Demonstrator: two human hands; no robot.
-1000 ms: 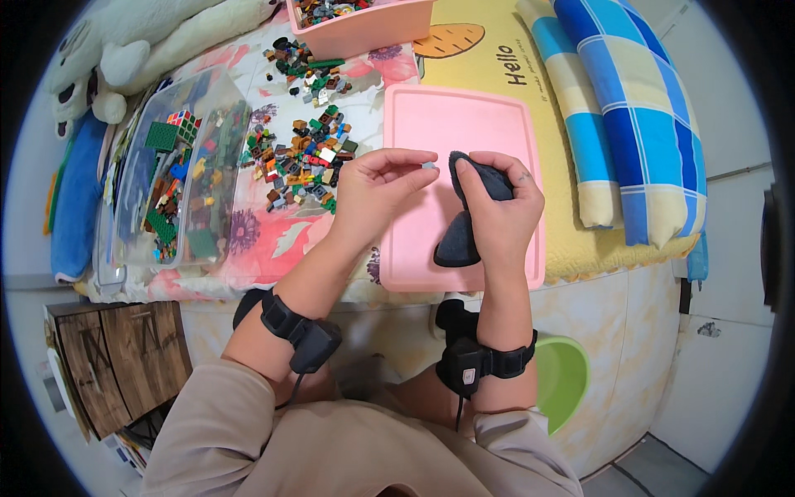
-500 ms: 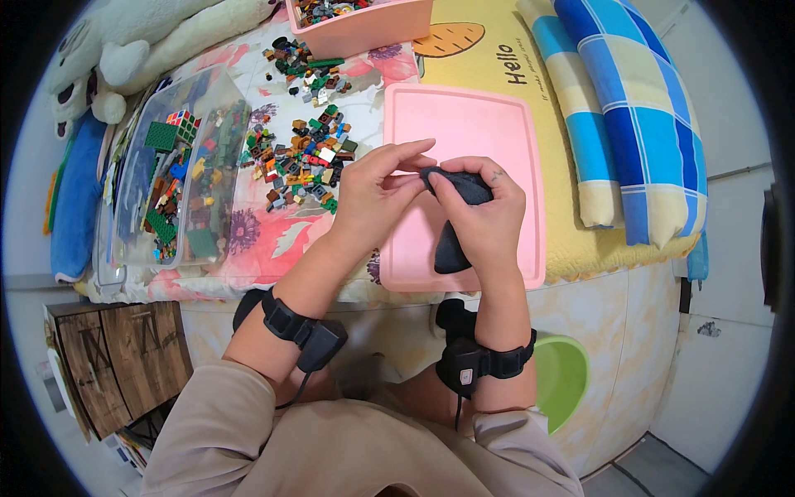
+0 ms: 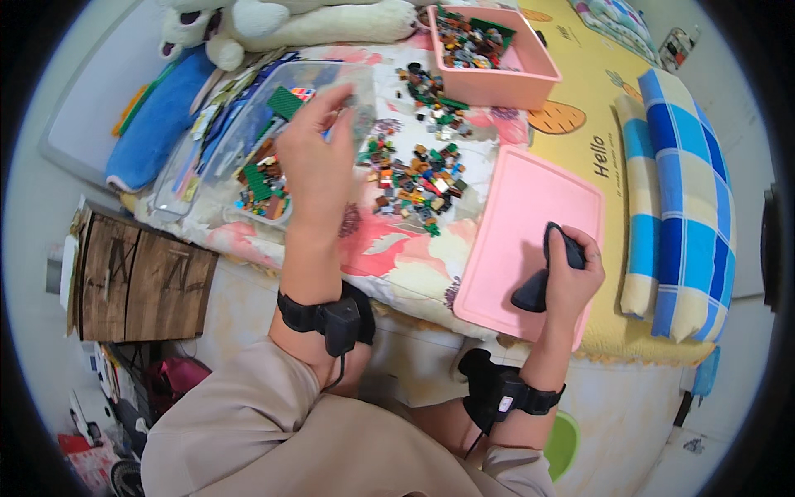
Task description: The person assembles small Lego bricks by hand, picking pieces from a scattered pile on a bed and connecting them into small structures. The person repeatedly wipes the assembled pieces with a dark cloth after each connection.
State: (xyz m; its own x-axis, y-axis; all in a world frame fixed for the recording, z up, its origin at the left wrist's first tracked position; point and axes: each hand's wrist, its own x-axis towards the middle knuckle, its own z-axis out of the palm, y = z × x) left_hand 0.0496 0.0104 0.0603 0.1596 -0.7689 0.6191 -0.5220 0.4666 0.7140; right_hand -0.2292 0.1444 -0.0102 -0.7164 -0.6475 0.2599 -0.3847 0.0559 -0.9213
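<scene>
My right hand (image 3: 577,272) pinches a dark grey cloth (image 3: 530,293) between thumb and fingers, over the right side of a pink lid (image 3: 530,203). The cloth's lower end hangs down at the lid. My left hand (image 3: 315,153) is raised over a clear plastic bin (image 3: 238,137), with its index finger and thumb apart and nothing visible between them. Inside the bin are mixed toy bricks, a green brick plate (image 3: 286,103) and a puzzle cube (image 3: 304,94), partly hidden by the hand. Loose toy bricks (image 3: 420,180) lie spread between bin and lid.
A pink bin (image 3: 507,86) with more bricks stands at the back. Checked blue cushions (image 3: 686,207) lie on the right, a white plush toy (image 3: 331,26) at the far left. Below the bed edge are a wooden cabinet (image 3: 149,269) and a green basin (image 3: 563,445).
My left hand has let go of the cloth and moved left over the clear bin. My right hand keeps hold of the cloth. The whole view has turned and shifted left.
</scene>
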